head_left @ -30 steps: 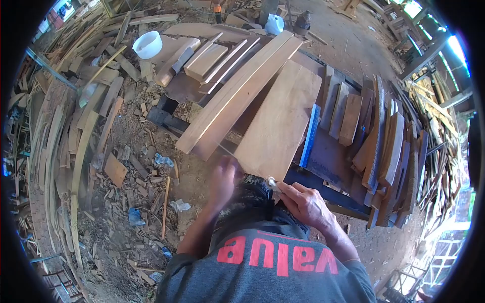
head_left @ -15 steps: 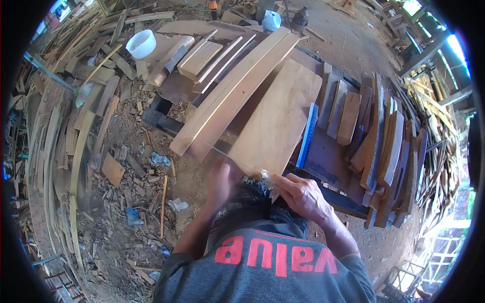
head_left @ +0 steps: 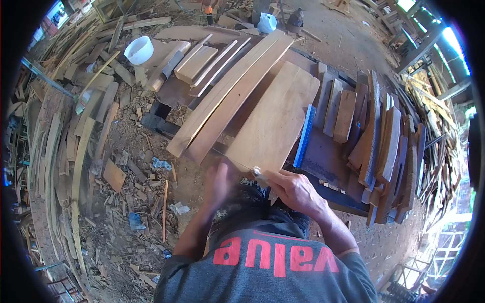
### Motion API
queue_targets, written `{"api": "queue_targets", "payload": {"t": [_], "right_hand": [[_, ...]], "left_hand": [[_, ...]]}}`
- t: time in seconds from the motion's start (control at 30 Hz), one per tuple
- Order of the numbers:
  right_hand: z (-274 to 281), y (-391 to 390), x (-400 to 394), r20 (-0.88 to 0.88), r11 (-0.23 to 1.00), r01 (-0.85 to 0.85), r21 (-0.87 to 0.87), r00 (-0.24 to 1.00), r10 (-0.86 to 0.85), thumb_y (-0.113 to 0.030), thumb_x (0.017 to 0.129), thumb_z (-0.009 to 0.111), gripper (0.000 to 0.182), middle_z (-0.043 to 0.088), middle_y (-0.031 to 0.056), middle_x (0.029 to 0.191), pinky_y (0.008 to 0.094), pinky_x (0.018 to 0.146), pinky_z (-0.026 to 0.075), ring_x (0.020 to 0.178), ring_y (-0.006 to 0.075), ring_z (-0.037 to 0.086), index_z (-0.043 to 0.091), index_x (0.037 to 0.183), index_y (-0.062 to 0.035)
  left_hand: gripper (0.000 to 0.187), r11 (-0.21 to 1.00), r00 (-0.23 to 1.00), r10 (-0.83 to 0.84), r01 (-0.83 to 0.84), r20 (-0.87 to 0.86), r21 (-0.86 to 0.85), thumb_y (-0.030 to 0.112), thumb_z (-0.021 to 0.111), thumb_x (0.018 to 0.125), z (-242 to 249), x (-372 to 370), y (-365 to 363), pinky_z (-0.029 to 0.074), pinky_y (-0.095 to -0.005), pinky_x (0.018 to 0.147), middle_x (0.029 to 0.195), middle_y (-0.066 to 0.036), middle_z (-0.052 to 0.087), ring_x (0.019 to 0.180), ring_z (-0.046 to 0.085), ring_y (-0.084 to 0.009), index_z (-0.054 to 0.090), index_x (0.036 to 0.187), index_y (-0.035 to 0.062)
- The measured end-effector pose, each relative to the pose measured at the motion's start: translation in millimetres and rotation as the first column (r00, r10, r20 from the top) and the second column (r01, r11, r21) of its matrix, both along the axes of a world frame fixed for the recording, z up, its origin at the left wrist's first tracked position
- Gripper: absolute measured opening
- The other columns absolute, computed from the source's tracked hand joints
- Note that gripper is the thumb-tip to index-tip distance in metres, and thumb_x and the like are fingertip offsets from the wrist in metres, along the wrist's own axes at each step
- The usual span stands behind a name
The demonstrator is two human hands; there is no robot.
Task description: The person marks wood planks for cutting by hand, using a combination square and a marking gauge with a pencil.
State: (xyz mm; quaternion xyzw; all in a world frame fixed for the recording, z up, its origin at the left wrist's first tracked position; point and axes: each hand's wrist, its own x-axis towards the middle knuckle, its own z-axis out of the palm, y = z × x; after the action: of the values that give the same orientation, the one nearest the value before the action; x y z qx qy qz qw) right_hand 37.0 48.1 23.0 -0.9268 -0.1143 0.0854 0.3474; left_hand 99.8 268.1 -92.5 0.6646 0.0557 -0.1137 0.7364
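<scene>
1. Pinching a small pale object (head_left: 257, 171) between thumb and fingers, the right hand (head_left: 294, 190) is at the near end of the wide board (head_left: 275, 118); what that object is, I cannot tell.
2. The left hand (head_left: 219, 183) is blurred, just beside the board's left near corner; whether it grasps something or is released cannot be told.
3. The board lies over the middle of the table (head_left: 326, 156), its near end seeming to jut past the table's near edge. To its left lie two long planks (head_left: 243, 96); along its right side runs a blue ruler (head_left: 304, 136).
4. A likely trouble: pressure on the jutting end could tip or slide the board, as no clamp is visible on it.
5. Both hands are close to that end, so a slip could scrape fingers against its edge or corner.
6. Should the board swing right, it could push the ruler; a knock from the left arm could shift the planks, whose near ends also seem to overhang.
</scene>
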Motion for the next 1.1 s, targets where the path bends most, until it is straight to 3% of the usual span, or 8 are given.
{"api": "queue_targets", "payload": {"t": [0.1, 0.2, 0.37, 0.47, 0.6, 0.73, 0.83, 1.1], "right_hand": [[1.3, -16.5, -18.0, -0.011, 0.999, 0.031, 0.027, 0.999, -0.031, -0.012, 0.095, 0.062, 0.025, 0.066, 0.0178, 0.089, 0.0431, 0.068, 0.054, 0.078, 0.0377, 0.067, 0.064, 0.119, -0.0031], [4.8, -24.7, -25.8, 0.000, 0.997, 0.054, 0.053, 0.999, -0.054, -0.010, 0.095, 0.063, 0.023, 0.069, 0.0190, 0.095, 0.0410, 0.072, 0.055, 0.085, 0.0373, 0.069, 0.066, 0.117, -0.0014], [-5.1, -7.7, -23.1, 0.019, 0.977, 0.103, 0.186, 0.994, -0.108, -0.009, 0.096, 0.062, 0.023, 0.069, 0.0189, 0.095, 0.0385, 0.072, 0.055, 0.084, 0.0359, 0.070, 0.064, 0.117, -0.0006], [-14.3, 7.0, -15.1, 0.136, 0.940, 0.096, 0.326, 0.980, -0.147, -0.006, 0.096, 0.061, 0.024, 0.068, 0.0184, 0.091, 0.0354, 0.068, 0.054, 0.079, 0.0290, 0.070, 0.061, 0.119, 0.0002], [-25.3, 28.5, 0.1, 0.168, 0.941, 0.078, 0.328, 0.976, -0.139, -0.005, 0.096, 0.059, 0.018, 0.062, 0.0192, 0.082, 0.0421, 0.063, 0.051, 0.074, 0.0365, 0.066, 0.056, 0.114, -0.0003], [-38.8, 47.6, 10.7, 0.196, 0.950, 0.128, 0.286, 0.962, -0.189, -0.007, 0.097, 0.056, 0.009, 0.060, 0.0207, 0.084, 0.0473, 0.063, 0.049, 0.078, 0.0442, 0.062, 0.054, 0.103, -0.0010], [-44.6, 55.9, 15.1, 0.201, 0.963, 0.174, 0.206, 0.956, -0.215, -0.009, 0.098, 0.056, 0.009, 0.059, 0.0201, 0.082, 0.0490, 0.063, 0.049, 0.077, 0.0434, 0.062, 0.052, 0.100, -0.0017], [-59.8, 65.5, 13.1, 0.278, 0.958, 0.239, 0.161, 0.920, -0.276, -0.021, 0.101, 0.053, 0.018, 0.058, 0.0189, 0.080, 0.0499, 0.058, 0.051, 0.068, 0.0411, 0.062, 0.049, 0.098, -0.0031]], "left_hand": [[0.032, 0.934, 0.934, -0.131, 0.003, 0.333, 0.357, 0.033, 0.050, 0.104, -32.0, 7.3, 9.3, 0.044, -0.0262, 0.063, 0.084, 0.000, 0.062, 0.069, 0.054, -0.0083, 0.064, 0.106, 0.0053], [0.035, 0.999, 0.999, -0.028, 0.027, 0.043, 0.029, 0.036, 0.051, 0.104, -0.3, 3.4, 1.5, 0.045, -0.0261, 0.063, 0.085, 0.000, 0.062, 0.069, 0.055, -0.0084, 0.064, 0.106, 0.0044], [0.036, 0.990, 0.985, 0.068, -0.087, 0.156, 0.115, 0.040, 0.053, 0.103, 25.1, 18.9, 2.1, 0.047, -0.0258, 0.065, 0.086, -0.001, 0.063, 0.071, 0.058, -0.0101, 0.063, 0.102, 0.0051], [0.063, 0.941, 0.987, -0.034, -0.021, 0.156, 0.337, 0.044, 0.060, 0.098, 37.5, 44.6, 26.2, 0.046, -0.0403, 0.103, 0.128, -0.024, 0.062, 0.122, 0.059, -0.0294, 0.053, 0.136, -0.0055], [0.043, 0.920, 0.926, -0.113, -0.040, 0.361, 0.390, 0.039, 0.048, 0.106, 70.4, 70.5, 32.9, 0.048, -0.0356, 0.083, 0.102, -0.012, 0.064, 0.095, 0.059, -0.0179, 0.059, 0.113, -0.0017], [0.048, 0.922, 0.875, 0.047, -0.223, 0.481, 0.316, 0.041, 0.042, 0.108, 63.0, 86.2, 24.0, 0.045, -0.0331, 0.087, 0.104, -0.012, 0.065, 0.096, 0.057, -0.0179, 0.059, 0.113, -0.0039], [0.054, 0.964, 0.868, 0.221, -0.264, 0.445, 0.036, 0.042, 0.041, 0.108, 44.2, 104.6, 8.2, 0.046, -0.0342, 0.086, 0.104, -0.015, 0.065, 0.095, 0.057, -0.0194, 0.058, 0.117, -0.0086], [0.050, 0.893, 0.764, 0.328, -0.443, 0.556, 0.083, 0.037, 0.049, 0.107, 28.7, 111.7, 3.2, 0.038, -0.0342, 0.063, 0.071, -0.004, 0.050, 0.071, 0.043, -0.0131, 0.051, 0.077, -0.0033]]}}
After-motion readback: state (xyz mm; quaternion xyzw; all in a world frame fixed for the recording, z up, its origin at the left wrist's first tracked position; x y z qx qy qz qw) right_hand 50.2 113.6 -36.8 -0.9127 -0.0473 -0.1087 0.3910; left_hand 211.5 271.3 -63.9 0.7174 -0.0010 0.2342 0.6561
